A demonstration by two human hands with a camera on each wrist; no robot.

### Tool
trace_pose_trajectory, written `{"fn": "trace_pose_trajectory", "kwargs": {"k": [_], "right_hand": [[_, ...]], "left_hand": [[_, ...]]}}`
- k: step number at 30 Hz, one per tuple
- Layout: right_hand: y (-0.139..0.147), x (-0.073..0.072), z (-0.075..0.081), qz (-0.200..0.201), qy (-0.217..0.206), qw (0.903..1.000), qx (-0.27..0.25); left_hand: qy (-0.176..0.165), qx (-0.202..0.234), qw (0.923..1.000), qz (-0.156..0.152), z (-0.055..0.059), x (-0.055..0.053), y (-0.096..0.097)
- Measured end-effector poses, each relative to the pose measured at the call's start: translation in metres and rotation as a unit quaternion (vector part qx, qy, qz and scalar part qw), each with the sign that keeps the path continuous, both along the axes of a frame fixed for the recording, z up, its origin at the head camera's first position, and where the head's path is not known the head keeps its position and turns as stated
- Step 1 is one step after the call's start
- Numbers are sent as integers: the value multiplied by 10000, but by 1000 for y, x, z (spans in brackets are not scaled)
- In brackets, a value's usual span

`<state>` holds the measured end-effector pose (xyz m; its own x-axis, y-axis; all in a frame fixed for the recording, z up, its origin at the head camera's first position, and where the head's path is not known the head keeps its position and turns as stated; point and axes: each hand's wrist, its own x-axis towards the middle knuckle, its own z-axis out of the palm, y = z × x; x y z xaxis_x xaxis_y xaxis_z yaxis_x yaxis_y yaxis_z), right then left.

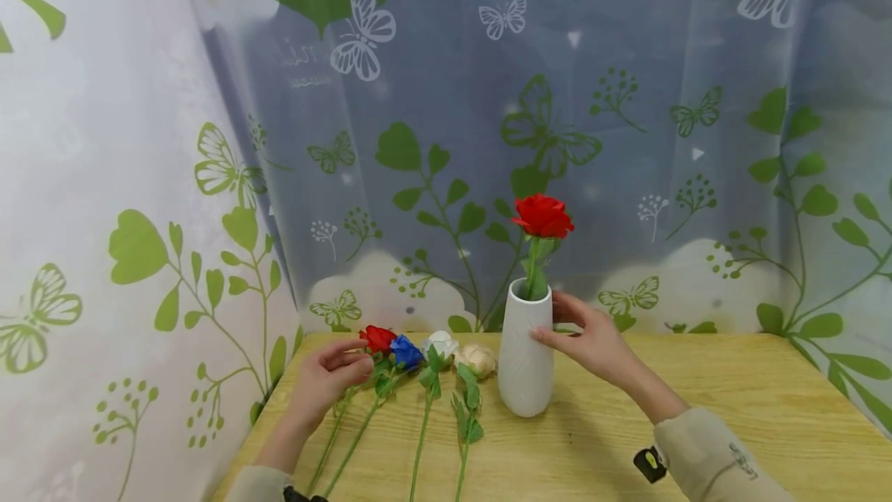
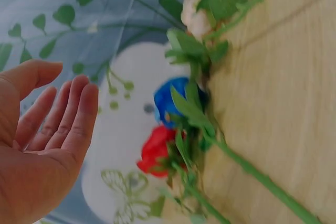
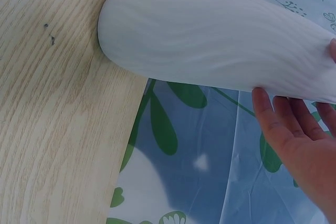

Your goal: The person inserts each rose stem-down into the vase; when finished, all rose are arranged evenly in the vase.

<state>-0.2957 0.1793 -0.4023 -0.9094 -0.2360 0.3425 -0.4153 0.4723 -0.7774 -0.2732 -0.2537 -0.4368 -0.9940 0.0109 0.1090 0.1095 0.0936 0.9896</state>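
A white vase point(image 1: 526, 362) stands upright on the table, with a red rose point(image 1: 543, 217) upright in its mouth. My right hand point(image 1: 595, 343) holds the vase's upper part, thumb on the near face and fingers round the far right side. In the right wrist view, fingertips meet the smooth side of the vase point(image 3: 210, 35). My left hand point(image 1: 326, 378) hovers with loosely bent fingers near a second red rose point(image 1: 377, 338) and a blue rose point(image 1: 406, 352) lying on the table. In the left wrist view, that hand point(image 2: 52, 135) is apart from both flower heads and holds nothing.
A white rose point(image 1: 440, 344) and a cream rose point(image 1: 477, 360) lie between the blue rose and the vase, stems toward me. The wooden table point(image 1: 732, 386) ends at a patterned curtain point(image 1: 446, 60) behind; another curtain side point(image 1: 104, 153) hangs at left.
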Motion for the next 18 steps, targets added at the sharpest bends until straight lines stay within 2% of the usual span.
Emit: {"fn": "trace_pose_trajectory", "kwargs": {"k": [6, 13, 18], "right_hand": [[0, 0, 0, -19, -5, 10000, 7], [0, 1, 0, -41, 21, 10000, 16], [-1, 1, 1, -12, 75, 10000, 15]], "left_hand": [[-364, -138, 9992, 4, -18, 1, -21], [-689, -311, 9966, 342, -40, 0, -37], [-784, -409, 9942, 609, -52, -2, -42]]}}
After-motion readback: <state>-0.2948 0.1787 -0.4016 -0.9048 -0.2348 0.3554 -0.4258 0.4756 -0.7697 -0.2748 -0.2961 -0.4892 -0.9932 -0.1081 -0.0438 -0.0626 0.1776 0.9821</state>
